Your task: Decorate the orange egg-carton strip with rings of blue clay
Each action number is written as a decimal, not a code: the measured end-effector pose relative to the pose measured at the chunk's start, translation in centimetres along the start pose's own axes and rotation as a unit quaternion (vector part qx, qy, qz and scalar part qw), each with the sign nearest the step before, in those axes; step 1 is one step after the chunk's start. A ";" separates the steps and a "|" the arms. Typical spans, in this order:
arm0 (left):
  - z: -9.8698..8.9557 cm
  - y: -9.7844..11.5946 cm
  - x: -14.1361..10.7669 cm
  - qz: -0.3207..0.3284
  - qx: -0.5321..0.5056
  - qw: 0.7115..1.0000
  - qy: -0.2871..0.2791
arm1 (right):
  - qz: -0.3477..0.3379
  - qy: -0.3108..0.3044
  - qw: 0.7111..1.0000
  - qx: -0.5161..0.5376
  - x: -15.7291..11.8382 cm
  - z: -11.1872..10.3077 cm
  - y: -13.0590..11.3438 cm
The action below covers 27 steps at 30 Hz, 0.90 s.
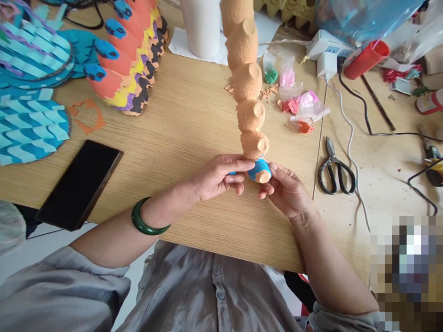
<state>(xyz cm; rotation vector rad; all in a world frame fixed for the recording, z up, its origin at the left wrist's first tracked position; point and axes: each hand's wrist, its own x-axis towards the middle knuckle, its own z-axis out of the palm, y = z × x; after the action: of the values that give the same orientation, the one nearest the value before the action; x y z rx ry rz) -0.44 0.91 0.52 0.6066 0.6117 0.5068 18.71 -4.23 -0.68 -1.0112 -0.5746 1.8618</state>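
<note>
A long row of bumpy orange cups (251,83), like an egg-carton strip coated in clay, runs away from me across the table. Its nearest cup carries a smooth layer of blue clay (256,169), with an orange knob showing at the front. My left hand (219,175) is closed, its index finger lying along the left edge of the blue layer; a bit of blue clay shows between its fingers. On the other side, my right hand (287,186) pinches the same cup, thumb against the blue. The fingers beneath the cup are partly hidden.
At left lie a black phone (81,182), an orange cut-out scrap (88,115) and a painted egg-carton piece (128,60). Small clay bags (306,103) and black-handled scissors (334,168) are at right, near a white cable (351,138) and power strip (327,46).
</note>
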 end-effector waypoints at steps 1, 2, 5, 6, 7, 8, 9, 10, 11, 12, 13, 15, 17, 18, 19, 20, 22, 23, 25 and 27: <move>0.0 0.0 0.0 -0.002 0.001 1.000 -0.002 | 0.000 -0.004 1.000 0.000 0.0 0.0 0.0; -0.1 -0.1 0.1 -0.001 0.002 1.000 -0.008 | -0.001 -0.007 1.000 -0.001 0.0 0.0 0.1; -0.4 -0.5 0.3 0.003 0.013 0.999 -0.029 | -0.002 -0.010 1.000 -0.008 -0.1 0.2 0.2; -0.6 -0.7 0.4 -0.001 0.018 0.999 -0.034 | -0.001 -0.010 1.000 -0.010 -0.2 0.3 0.2; -0.7 -0.8 0.5 -0.004 0.021 0.999 -0.038 | -0.002 -0.009 1.000 -0.012 -0.2 0.3 0.2; -0.9 -0.9 0.5 -0.006 0.021 0.999 -0.038 | -0.004 -0.007 1.000 -0.014 -0.2 0.3 0.2; -1.0 -1.0 0.5 -0.005 0.017 0.999 -0.038 | -0.007 -0.006 1.000 -0.016 -0.2 0.3 0.2; -1.1 -1.0 0.6 0.000 0.011 0.999 -0.037 | -0.011 -0.004 1.000 -0.018 -0.2 0.3 0.2; -1.1 -0.9 0.6 0.007 0.004 0.999 -0.038 | -0.015 -0.003 1.000 -0.020 -0.2 0.2 0.2; -1.1 -0.9 0.6 0.013 -0.002 0.999 -0.041 | -0.019 -0.006 1.000 -0.021 -0.2 0.1 0.3; -1.0 -0.9 0.6 0.017 -0.004 0.999 -0.045 | -0.021 -0.010 0.999 -0.023 -0.2 0.1 0.3; -0.9 -0.9 0.5 0.018 0.005 0.999 -0.050 | -0.024 -0.018 0.999 -0.027 -0.1 0.0 0.4; -0.8 -0.9 0.5 0.019 0.025 0.998 -0.053 | -0.019 -0.013 0.999 -0.034 -0.1 0.0 0.5; -0.8 -1.0 0.5 0.021 0.036 0.998 -0.056 | -0.015 -0.007 0.999 -0.038 -0.1 0.0 0.6; -0.7 -1.1 0.5 0.025 0.045 0.997 -0.059 | -0.011 -0.004 0.999 -0.042 -0.2 0.1 0.5; -0.7 -1.1 0.5 0.028 0.053 0.996 -0.062 | -0.010 -0.004 0.999 -0.045 -0.2 0.2 0.5; -0.8 -1.2 0.6 0.034 0.060 0.996 -0.065 | -0.012 -0.017 0.999 -0.047 -0.3 0.4 0.3; -0.9 -1.2 0.6 0.034 0.060 0.996 -0.064 | -0.014 -0.026 0.998 -0.047 -0.3 0.5 0.2; -0.9 -1.2 0.6 0.034 0.050 0.996 -0.059 | -0.017 -0.035 0.998 -0.048 -0.4 0.6 0.1; -1.0 -1.1 0.6 0.033 0.034 0.997 -0.055 | -0.018 -0.037 0.998 -0.051 -0.4 0.6 0.0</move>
<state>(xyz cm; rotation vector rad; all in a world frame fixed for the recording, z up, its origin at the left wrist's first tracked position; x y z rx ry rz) -0.39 0.83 -1.04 0.7167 0.5085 0.5116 18.29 -4.60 -0.14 -0.9944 -0.7342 1.8592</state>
